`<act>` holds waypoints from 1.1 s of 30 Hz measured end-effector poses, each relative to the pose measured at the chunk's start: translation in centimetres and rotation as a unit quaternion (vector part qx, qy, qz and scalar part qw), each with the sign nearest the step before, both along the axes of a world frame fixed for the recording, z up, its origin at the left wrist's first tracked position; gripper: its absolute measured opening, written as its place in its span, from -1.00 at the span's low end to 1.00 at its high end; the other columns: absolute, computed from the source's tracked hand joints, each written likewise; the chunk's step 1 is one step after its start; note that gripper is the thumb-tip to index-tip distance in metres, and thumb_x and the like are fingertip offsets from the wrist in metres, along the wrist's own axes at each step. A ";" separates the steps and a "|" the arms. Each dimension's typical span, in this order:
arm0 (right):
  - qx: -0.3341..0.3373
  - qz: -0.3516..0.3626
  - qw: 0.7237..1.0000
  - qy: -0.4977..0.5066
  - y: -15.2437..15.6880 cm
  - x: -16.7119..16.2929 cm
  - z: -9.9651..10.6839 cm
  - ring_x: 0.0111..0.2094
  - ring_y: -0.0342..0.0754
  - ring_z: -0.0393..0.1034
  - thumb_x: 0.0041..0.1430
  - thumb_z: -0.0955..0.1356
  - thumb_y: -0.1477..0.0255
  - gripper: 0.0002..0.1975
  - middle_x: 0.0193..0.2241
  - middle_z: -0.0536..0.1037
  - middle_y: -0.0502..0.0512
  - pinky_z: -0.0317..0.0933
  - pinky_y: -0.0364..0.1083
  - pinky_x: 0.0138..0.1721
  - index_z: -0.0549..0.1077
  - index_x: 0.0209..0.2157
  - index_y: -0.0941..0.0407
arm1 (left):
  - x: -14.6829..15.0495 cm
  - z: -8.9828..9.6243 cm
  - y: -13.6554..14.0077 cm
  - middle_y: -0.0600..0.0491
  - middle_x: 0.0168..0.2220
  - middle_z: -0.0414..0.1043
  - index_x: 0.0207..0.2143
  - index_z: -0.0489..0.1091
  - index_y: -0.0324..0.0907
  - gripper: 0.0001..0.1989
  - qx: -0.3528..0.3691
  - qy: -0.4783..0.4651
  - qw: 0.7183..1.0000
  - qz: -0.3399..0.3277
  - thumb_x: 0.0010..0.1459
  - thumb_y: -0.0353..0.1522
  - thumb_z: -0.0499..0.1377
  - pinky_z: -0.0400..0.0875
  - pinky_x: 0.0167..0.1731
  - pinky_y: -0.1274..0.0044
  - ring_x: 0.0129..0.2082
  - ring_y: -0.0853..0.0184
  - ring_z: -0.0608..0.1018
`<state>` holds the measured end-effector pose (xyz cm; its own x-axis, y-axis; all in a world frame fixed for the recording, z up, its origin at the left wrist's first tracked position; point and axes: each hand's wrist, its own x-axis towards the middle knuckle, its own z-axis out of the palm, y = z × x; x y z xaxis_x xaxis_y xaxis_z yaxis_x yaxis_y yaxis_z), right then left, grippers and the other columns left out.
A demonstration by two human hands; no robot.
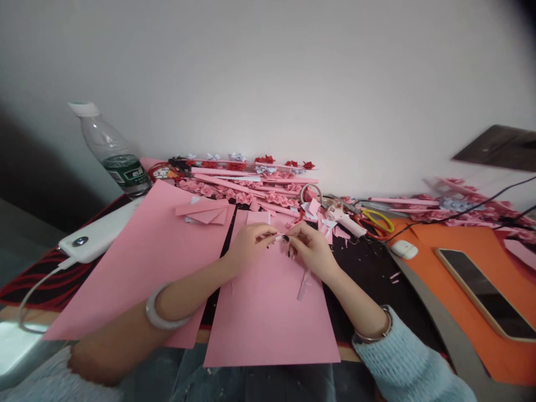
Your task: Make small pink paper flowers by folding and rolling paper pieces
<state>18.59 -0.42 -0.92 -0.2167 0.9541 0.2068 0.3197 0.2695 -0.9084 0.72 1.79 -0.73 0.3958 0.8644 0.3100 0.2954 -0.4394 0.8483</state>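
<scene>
My left hand and my right hand meet over a pink paper sheet, fingertips almost touching. Both are closed in a pinch on a small pale pink paper piece, partly hidden by the fingers; its exact shape is too small to make out. Below the right hand, a narrow pink paper strip shows against the sheet; whether it joins the pinched piece I cannot tell. To the left lies a larger pink sheet with folded pink paper pieces on it.
Pink, red and white paper flowers line the wall. A glue gun, yellow-handled scissors and a tape roll lie behind my right hand. A bottle and power bank stand left; a phone and earbud case right.
</scene>
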 end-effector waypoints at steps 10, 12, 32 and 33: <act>0.009 0.008 1.000 -0.004 -0.2 -0.1 0.0 -0.62 -0.18 0.33 0.14 0.25 0.47 -0.93 -0.62 0.41 -0.05 0.24 -0.16 -0.50 0.36 -0.37 0.13 | 0.0 0.2 0.0 0.04 -0.40 0.51 -0.43 0.47 -0.19 -0.93 -0.021 -0.040 0.999 0.019 0.01 -0.41 0.17 0.37 -0.34 0.53 -0.38 0.34 0.51; 0.009 0.009 1.000 -0.006 -0.3 -0.1 0.0 -0.61 -0.18 0.33 0.14 0.25 0.47 -0.93 -0.60 0.42 -0.03 0.24 -0.16 -0.49 0.36 -0.36 0.14 | 0.1 0.2 -0.1 0.05 -0.42 0.51 -0.45 0.47 -0.19 -0.93 -0.025 -0.042 0.999 0.023 0.01 -0.40 0.18 0.37 -0.35 0.54 -0.39 0.35 0.50; -0.014 0.015 1.000 0.006 -0.3 -0.2 0.1 -0.60 -0.19 0.32 0.13 0.25 0.49 -0.95 -0.60 0.43 -0.03 0.22 -0.18 -0.50 0.33 -0.40 0.13 | 0.1 -0.1 0.1 0.02 -0.42 0.47 -0.49 0.45 -0.22 -0.92 -0.062 -0.121 0.991 -0.009 0.01 -0.39 0.20 0.37 -0.32 0.52 -0.38 0.35 0.49; -0.016 0.015 1.000 0.005 -0.3 -0.2 0.2 -0.60 -0.19 0.32 0.13 0.25 0.50 -0.95 -0.60 0.44 -0.03 0.22 -0.19 -0.51 0.33 -0.40 0.13 | 0.1 -0.2 0.1 0.02 -0.42 0.46 -0.49 0.45 -0.22 -0.91 -0.061 -0.121 0.991 -0.013 0.02 -0.39 0.19 0.36 -0.32 0.52 -0.38 0.35 0.48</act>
<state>18.38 -0.72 -0.77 -0.2444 0.9530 0.1791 0.3027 0.2504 -0.9196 0.84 1.89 -0.92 0.3456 0.8918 0.2920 0.0669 -0.3338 0.9403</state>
